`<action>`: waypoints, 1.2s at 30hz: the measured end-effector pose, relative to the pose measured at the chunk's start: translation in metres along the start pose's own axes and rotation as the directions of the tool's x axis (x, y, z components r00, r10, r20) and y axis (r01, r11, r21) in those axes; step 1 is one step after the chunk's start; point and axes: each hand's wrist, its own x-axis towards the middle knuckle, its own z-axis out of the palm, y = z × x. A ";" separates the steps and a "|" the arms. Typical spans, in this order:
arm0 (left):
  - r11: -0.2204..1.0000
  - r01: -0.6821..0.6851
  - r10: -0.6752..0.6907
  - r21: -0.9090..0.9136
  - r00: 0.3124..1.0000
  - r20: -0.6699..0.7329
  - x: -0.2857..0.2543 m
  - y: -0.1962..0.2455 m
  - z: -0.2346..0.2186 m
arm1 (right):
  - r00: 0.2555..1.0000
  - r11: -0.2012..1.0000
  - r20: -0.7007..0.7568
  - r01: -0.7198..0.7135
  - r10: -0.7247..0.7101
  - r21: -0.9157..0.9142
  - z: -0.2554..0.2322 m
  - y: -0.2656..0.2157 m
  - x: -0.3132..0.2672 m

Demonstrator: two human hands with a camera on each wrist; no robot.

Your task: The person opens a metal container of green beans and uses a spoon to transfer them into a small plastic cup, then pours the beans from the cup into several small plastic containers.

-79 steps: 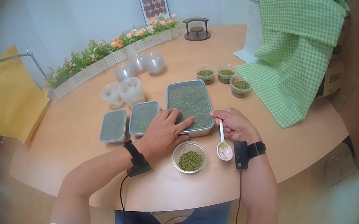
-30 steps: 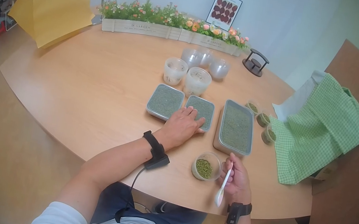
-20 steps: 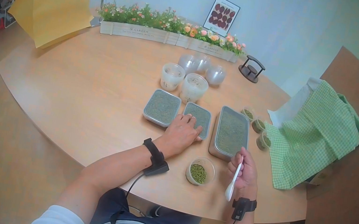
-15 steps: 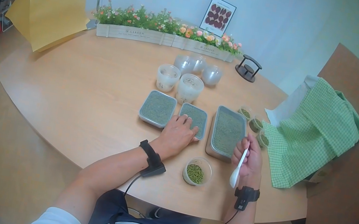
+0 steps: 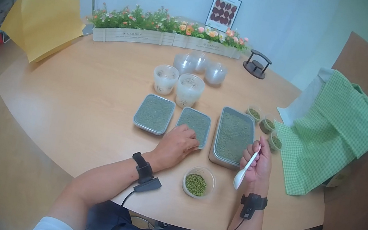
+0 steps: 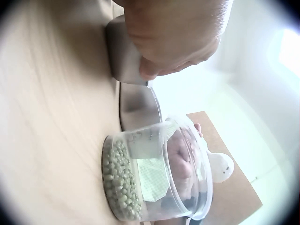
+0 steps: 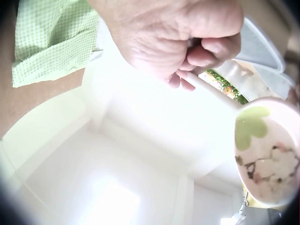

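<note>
My left hand grips the near end of the middle lidded metal container, fingers curled over its edge; in the left wrist view the thumb touches its side. My right hand holds a white spoon by the handle, bowl down, beside the large lidded container. The right wrist view shows the spoon bowl with a green and pink pattern and no beans in it. A clear cup with green beans stands between the hands, touched by neither.
Another lidded container stands at left, with frosted cups and clear domed cups behind. Several small cups of beans, one here, stand by a green checked cloth. Flower planters line the back.
The left hand has gone from the large container to the middle one, its fingers now curled at the near edge. The right hand has raised the spoon beside the large container. The view has shifted.
</note>
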 end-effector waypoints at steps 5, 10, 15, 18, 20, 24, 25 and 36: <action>0.997 -0.019 0.016 -0.075 0.999 -0.041 0.001 -0.001 0.003 | 0.996 0.996 -0.040 0.082 -0.083 -0.047 0.001 -0.002 -0.002; 0.994 0.004 -0.007 -0.112 1.000 -0.026 0.004 0.004 0.001 | 0.978 0.974 -0.103 0.166 -0.183 -0.157 0.006 0.001 -0.003; 0.995 0.001 0.000 -0.095 1.000 0.008 0.007 0.005 -0.003 | 0.964 0.948 -0.139 0.187 -0.228 -0.256 0.008 0.004 -0.004; 0.992 0.029 -0.027 -0.121 1.000 0.015 0.007 0.004 -0.003 | 0.958 0.944 -0.153 0.197 -0.242 -0.266 0.011 0.005 -0.005; 0.993 0.022 -0.022 -0.119 1.000 -0.005 0.006 0.004 -0.002 | 0.953 0.941 -0.157 0.210 -0.257 -0.265 0.011 0.007 -0.004; 0.987 0.037 -0.051 -0.153 0.995 -0.090 0.008 0.005 -0.006 | 0.947 0.940 -0.146 0.249 -0.287 -0.232 0.008 0.008 -0.002; 0.991 0.030 -0.047 -0.132 0.990 -0.134 0.008 0.005 -0.007 | 0.947 0.941 -0.147 0.249 -0.286 -0.229 0.007 0.007 -0.003; 0.996 0.002 0.028 0.085 0.936 -0.350 0.005 0.003 -0.026 | 0.896 0.752 -0.003 0.370 -0.444 -0.545 0.021 0.021 -0.003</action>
